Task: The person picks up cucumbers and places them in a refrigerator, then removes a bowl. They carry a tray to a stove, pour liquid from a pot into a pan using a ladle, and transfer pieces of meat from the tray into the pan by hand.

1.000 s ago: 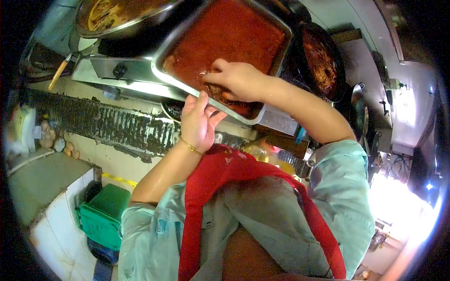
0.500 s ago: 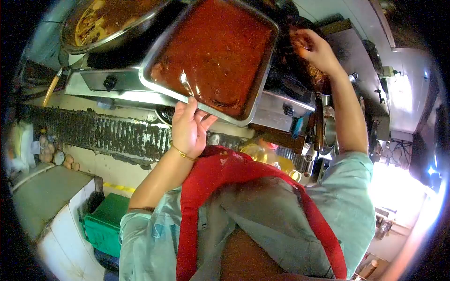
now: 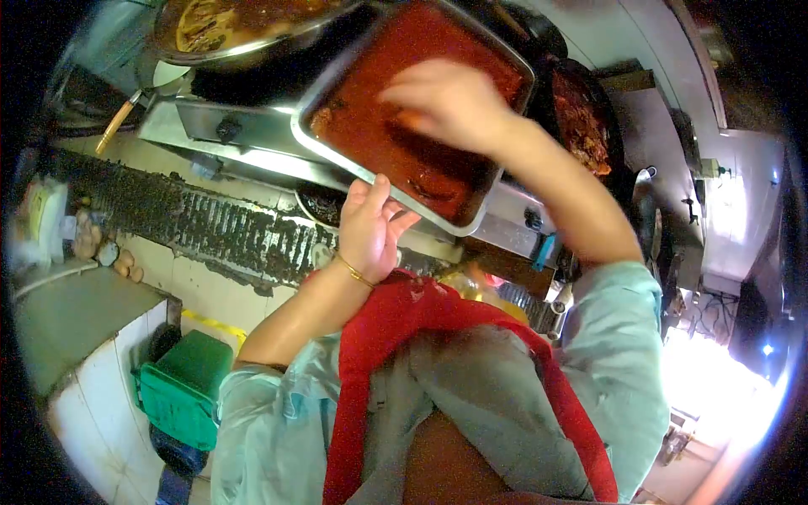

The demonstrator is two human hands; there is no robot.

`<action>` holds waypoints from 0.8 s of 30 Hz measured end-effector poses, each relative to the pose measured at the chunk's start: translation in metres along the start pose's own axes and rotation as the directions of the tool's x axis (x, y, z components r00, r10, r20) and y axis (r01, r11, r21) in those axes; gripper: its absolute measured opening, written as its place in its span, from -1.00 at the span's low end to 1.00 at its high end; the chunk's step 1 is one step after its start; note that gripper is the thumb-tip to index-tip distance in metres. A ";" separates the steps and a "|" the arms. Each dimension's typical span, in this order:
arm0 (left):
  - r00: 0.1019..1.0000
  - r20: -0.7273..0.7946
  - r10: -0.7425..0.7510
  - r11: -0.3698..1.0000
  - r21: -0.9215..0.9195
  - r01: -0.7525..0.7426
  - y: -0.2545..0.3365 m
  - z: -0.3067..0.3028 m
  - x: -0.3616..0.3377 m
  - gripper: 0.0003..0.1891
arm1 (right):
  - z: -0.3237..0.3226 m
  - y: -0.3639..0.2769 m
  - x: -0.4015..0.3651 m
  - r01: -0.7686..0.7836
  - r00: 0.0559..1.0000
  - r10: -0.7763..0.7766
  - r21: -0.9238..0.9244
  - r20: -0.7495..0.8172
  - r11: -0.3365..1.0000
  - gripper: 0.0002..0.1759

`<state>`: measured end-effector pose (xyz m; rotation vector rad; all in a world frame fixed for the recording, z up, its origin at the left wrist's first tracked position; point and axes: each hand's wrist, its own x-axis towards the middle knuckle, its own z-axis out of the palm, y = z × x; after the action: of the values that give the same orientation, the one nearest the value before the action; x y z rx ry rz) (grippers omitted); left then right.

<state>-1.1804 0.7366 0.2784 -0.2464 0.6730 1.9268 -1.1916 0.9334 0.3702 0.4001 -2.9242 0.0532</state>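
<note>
My left hand (image 3: 370, 223) grips the near edge of a rectangular metal tray (image 3: 332, 158), thumb on top of the rim and fingers below. The tray is filled with thick red sauce (image 3: 358, 105) and tilts in view. Over the sauce is my right hand (image 3: 450, 101), smeared by motion. Its fingers cannot be made out clearly, nor whether they hold anything or touch the sauce. To the right of the tray, a dark round pan (image 3: 620, 126) contains reddish-brown food (image 3: 581, 122).
A large pot (image 3: 244, 52) of brown liquid stands at upper left, with a wooden-handled utensil (image 3: 118, 126) beside it. Stove knobs (image 3: 227, 128) line the front panel. Below runs a dirty ridged grate (image 3: 227, 225). A green bin (image 3: 181, 396) sits at lower left.
My right hand has moved left from above the dark pan to over the tray. My left hand keeps its grip on the rim. The view has shifted slightly.
</note>
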 end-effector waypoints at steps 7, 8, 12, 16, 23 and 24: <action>0.999 -0.031 0.032 0.999 -0.001 -0.032 0.004 0.005 -0.007 -0.81 | 0.063 -0.032 0.054 0.157 0.984 -0.147 -0.090 0.104 0.984 -0.90; 1.000 -0.009 0.011 1.000 -0.016 -0.011 0.003 0.000 -0.004 -0.76 | 0.057 -0.026 0.048 0.110 0.989 -0.097 -0.113 0.114 0.987 -0.90; 0.998 -0.034 0.045 0.999 -0.017 -0.046 0.001 0.005 -0.005 -0.74 | 0.038 0.005 0.010 -0.227 0.954 0.231 -0.041 0.193 0.973 -0.84; 0.999 0.004 -0.033 0.999 -0.024 0.033 0.002 0.005 0.002 -0.80 | -0.008 0.040 -0.061 -0.460 0.887 0.457 0.059 0.060 0.886 -0.73; 0.983 -0.014 -0.184 0.977 0.109 0.184 0.006 0.003 0.020 -0.73 | -0.096 0.109 -0.228 -0.765 0.644 0.759 -0.057 -0.097 0.642 -0.69; 0.980 -0.037 -0.194 0.973 0.119 0.197 0.005 0.003 0.022 -0.73 | -0.102 0.113 -0.248 -0.802 0.597 0.799 -0.042 -0.078 0.595 -0.64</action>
<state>-1.1941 0.7542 0.2728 -0.2504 0.7523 1.6908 -0.9689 1.1137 0.4216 -0.9586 -2.7658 0.0770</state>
